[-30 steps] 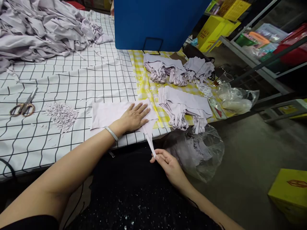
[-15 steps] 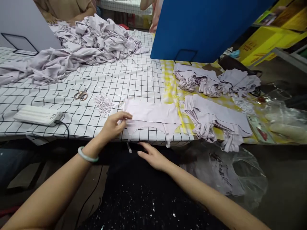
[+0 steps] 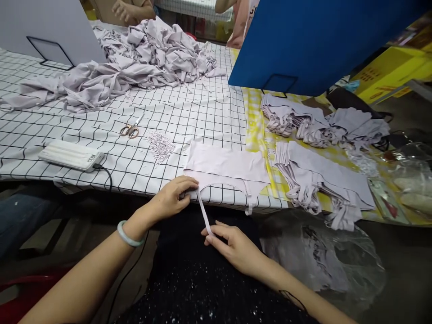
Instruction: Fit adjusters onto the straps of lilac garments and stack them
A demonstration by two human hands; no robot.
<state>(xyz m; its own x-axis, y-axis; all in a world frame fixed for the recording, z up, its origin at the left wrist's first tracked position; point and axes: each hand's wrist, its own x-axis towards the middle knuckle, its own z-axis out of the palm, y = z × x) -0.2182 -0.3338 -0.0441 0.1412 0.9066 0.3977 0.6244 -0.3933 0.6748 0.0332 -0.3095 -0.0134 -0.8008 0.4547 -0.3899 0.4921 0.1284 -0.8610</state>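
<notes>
A pale lilac strapped garment [image 3: 229, 163] lies flat at the table's front edge. My left hand [image 3: 173, 195] is closed at the garment's lower left corner, with fingers pinched where the strap joins. The thin shoulder strap [image 3: 204, 211] runs taut from there down over the edge. My right hand [image 3: 232, 245] grips the strap's lower end between thumb and fingers; the tip is hidden. A second strap [image 3: 249, 202] hangs loose over the edge at the garment's right side.
Scissors [image 3: 131, 128] and a heap of small scraps [image 3: 160, 146] lie behind. A white power bank [image 3: 71, 155] with a cable sits left. Stacked garments [image 3: 324, 173] lie right, before a blue panel [image 3: 303, 45]. A large fabric pile [image 3: 158, 45] is at the back, near another person's hand [image 3: 123, 10].
My right hand has taken hold of the left strap's end and drawn it taut toward me. My left hand has moved down to the strap's base. The view has shifted slightly left.
</notes>
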